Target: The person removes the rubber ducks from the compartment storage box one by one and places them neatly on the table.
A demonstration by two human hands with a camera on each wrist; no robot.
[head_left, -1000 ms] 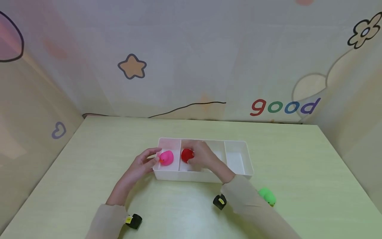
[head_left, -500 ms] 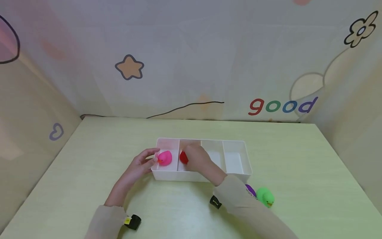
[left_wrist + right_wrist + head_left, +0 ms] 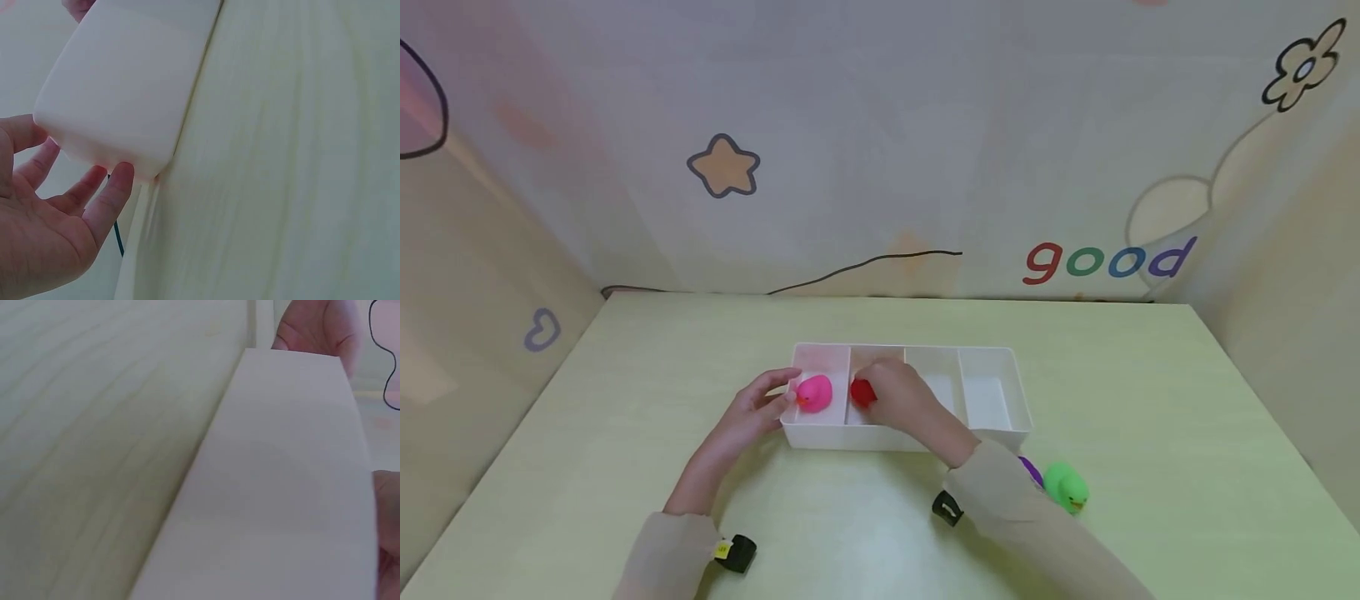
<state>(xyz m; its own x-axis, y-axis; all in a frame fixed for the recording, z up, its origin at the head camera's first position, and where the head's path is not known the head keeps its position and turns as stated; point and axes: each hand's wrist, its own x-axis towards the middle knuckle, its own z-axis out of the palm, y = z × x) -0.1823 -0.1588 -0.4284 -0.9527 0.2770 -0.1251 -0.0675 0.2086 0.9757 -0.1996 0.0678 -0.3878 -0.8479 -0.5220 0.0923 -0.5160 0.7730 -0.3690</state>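
Sleeves (image 3: 666, 550) of pale cloth cover my forearms at the bottom of the head view, with a black wrist piece (image 3: 741, 553) beside the left one, over the light wooden table (image 3: 842, 517). Near my right sleeve sits a green duck (image 3: 1065, 486), and just beside it a purple thing (image 3: 1032, 472) shows, partly hidden by the cloth.

Farther off stands a long white box (image 3: 853, 437) with four compartments in a row. My left hand (image 3: 762, 402) is at its left end, fingers spread and fingertips (image 3: 125, 172) touching the end wall. A pink duck (image 3: 815, 393) sits in that leftmost compartment, near my thumb.

My right hand (image 3: 901, 396) reaches into the second compartment from the left and pinches a red toy (image 3: 861, 392); my knuckles hide part of it.

Behind the table hangs a pale backdrop (image 3: 865, 150), printed with an orange star (image 3: 724, 165) and the word "good" (image 3: 1108, 262).
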